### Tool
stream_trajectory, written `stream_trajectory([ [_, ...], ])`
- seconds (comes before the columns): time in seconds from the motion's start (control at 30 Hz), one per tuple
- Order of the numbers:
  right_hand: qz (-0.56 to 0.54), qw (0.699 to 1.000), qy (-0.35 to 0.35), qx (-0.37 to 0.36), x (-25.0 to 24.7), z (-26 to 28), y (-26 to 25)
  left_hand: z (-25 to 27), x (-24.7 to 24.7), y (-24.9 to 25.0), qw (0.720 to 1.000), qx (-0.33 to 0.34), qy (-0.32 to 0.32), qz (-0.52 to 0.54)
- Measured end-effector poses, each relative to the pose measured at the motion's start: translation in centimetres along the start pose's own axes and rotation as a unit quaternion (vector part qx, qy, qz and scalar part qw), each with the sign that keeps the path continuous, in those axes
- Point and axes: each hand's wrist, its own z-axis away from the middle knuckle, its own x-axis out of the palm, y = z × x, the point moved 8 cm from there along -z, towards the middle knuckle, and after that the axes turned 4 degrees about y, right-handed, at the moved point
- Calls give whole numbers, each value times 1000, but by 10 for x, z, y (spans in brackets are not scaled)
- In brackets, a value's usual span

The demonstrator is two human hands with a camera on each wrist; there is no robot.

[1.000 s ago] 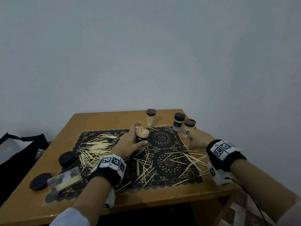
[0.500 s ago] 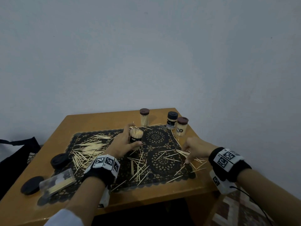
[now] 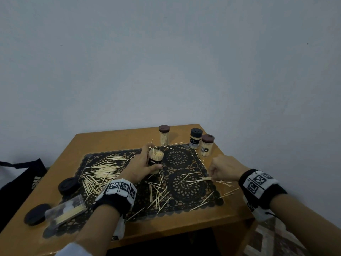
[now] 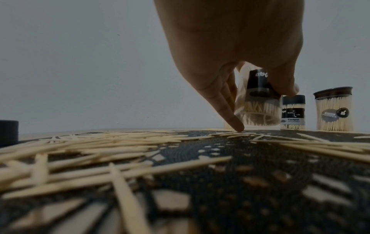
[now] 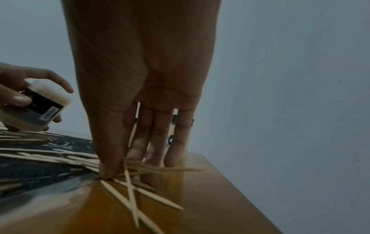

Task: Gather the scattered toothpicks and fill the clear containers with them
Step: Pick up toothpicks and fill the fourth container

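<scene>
My left hand (image 3: 145,161) grips an open clear container (image 3: 155,160) with a black label, packed with toothpicks and held tilted just above the black lace mat (image 3: 184,191). The left wrist view shows the container (image 4: 258,104) off the mat, with one finger touching down. My right hand (image 3: 212,174) reaches down at the mat's right edge. There its thumb and fingers (image 5: 130,166) pinch a small bunch of toothpicks (image 5: 128,186) against the table. Scattered toothpicks lie in a pile at the left (image 3: 103,170), in the middle (image 3: 158,191) and at the right (image 3: 224,182).
Three lidded containers of toothpicks (image 3: 164,135) (image 3: 195,138) (image 3: 207,145) stand at the back right of the wooden table (image 3: 110,139). A clear box (image 3: 64,209) lies at front left beside two black lids (image 3: 68,185) (image 3: 36,213). A black bag (image 3: 22,178) sits left of the table.
My right hand has come back from the lidded containers towards me and settled on the toothpicks at the mat's right edge. My left hand keeps hold of the open container.
</scene>
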Motion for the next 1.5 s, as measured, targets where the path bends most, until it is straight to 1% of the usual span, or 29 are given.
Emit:
stream_trajectory([
  [0.1, 8, 1000, -3, -1, 2, -1, 0, 0, 0, -1, 1000, -2, -3, -8],
  [0.27, 50, 999, 18, 7, 3, -6, -2, 0, 1, 0, 1000, -4, -4, -4],
  [0.37, 82, 996, 24, -6, 1, -10, -9, 0, 1, -2, 1000, -13, -4, -2],
  [0.43, 105, 994, 15, -17, 2, -14, -15, -1, 1, -3, 1000, -17, -4, -5],
  [0.5, 111, 994, -8, -19, 1, -21, -17, -1, 2, -4, 1000, -22, -9, -6],
  [0.6, 82, 996, -13, -19, -10, -31, -21, -2, 4, -6, 999, -22, -18, -25],
  [0.67, 46, 999, 8, -19, -22, -39, -27, -2, 5, -7, 999, -23, -21, -33],
  [0.8, -69, 996, 56, -19, -48, -53, -46, -2, 6, -6, 999, -20, -28, -21],
  [0.9, -106, 991, 70, -37, -63, -62, -67, -3, 6, -5, 999, -20, -28, -24],
  [0.97, -86, 992, 73, -51, -69, -68, -83, -2, 6, -3, 999, -14, -31, -31],
  [1.1, 28, 994, 68, -85, -72, -77, -113, -2, 7, -1, 998, -5, -32, -47],
  [1.17, 65, 990, 66, -108, -74, -79, -128, -3, 8, -2, 998, -5, -30, -48],
  [1.27, 70, 986, 59, -138, -78, -83, -148, -3, 7, 0, 999, -2, -23, -41],
  [1.33, 34, 989, 39, -136, -79, -88, -153, -3, 5, 0, 1000, -5, -12, -27],
  [1.4, -65, 992, 10, -106, -78, -94, -148, -2, 3, -1, 1000, -7, 3, -10],
  [1.43, -121, 989, -3, -89, -77, -96, -144, -3, 3, -2, 1000, -8, 8, -7],
  [1.5, -209, 976, -4, -67, -79, -99, -135, -3, 3, -2, 1000, -10, 10, -4],
])
